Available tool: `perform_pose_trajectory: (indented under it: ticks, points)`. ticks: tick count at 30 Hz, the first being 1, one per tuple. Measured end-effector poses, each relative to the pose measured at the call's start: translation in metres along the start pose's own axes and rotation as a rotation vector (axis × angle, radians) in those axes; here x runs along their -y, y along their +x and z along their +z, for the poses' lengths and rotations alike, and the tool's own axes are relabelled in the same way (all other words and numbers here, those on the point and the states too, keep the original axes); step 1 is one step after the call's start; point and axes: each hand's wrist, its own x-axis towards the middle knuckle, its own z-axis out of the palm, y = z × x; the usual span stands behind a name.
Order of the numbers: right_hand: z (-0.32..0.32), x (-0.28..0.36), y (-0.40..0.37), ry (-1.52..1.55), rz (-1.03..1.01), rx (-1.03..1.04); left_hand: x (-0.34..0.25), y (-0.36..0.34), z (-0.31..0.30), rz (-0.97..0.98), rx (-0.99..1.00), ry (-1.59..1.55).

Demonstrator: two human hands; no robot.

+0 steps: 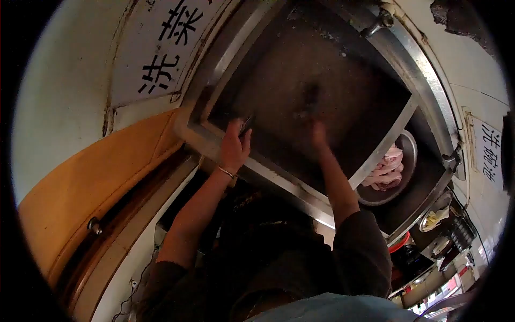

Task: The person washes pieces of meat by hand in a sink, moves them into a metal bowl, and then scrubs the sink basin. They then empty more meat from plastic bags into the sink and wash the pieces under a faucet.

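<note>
My left hand [235,146] is at the near left rim of a steel sink [300,188], its fingers closed on a small dark object [246,125] that I cannot make out. Murky brown water [279,70] fills the sink basin. Over the water, toward the middle, my right hand [317,134] is smeared by motion, and its fingers are partly lost in the water. A dark blurred shape [310,94] shows just beyond it.
In the adjoining basin on the right, a metal bowl [410,166] holds pale pink meat [387,170]. A faucet [380,22] stands at the far rim. Signs with black characters hang at left [161,64] and right [488,147]. A red-rimmed container [399,243] is lower right.
</note>
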Motion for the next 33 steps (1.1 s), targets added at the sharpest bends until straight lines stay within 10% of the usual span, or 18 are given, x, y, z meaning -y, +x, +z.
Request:
perform_pose_trajectory:
  ticks: [3,5,6,8,14,18,20,23,29,33]
  points:
    - [0.098,-0.037,0.035,-0.257,-0.516,-0.062,0.008,-0.004,0.005,0.04,-0.033,0.043]
    - [0.057,0.019,0.055,0.657,0.032,0.322,0.001,-0.004,0.004,0.082,-0.052,0.073]
    - [0.019,0.053,0.055,0.655,0.025,0.293,-0.002,-0.004,0.001,0.103,-0.064,0.117]
    - [-0.065,0.112,0.043,1.603,0.303,0.242,0.005,-0.007,0.003,0.125,-0.057,0.12]
    - [-0.095,0.063,0.063,1.808,0.161,0.194,0.009,-0.013,0.008,0.137,-0.042,0.142]
    - [-0.159,0.071,0.012,1.309,0.313,0.044,0.001,-0.009,0.008,0.025,-0.038,0.206]
    - [-0.184,0.057,-0.013,0.498,-0.09,-0.443,-0.006,-0.012,0.005,0.072,-0.037,0.205]
    - [-0.271,0.046,-0.046,0.195,-0.316,-0.832,0.0,-0.014,0.006,0.131,-0.047,0.199]
    - [-0.345,-0.034,-0.053,-0.114,-0.017,-1.116,-0.002,-0.016,0.006,0.12,-0.026,0.125]
    - [-0.34,-0.077,-0.044,0.069,0.127,-0.952,-0.007,-0.016,0.006,0.118,-0.044,0.156]
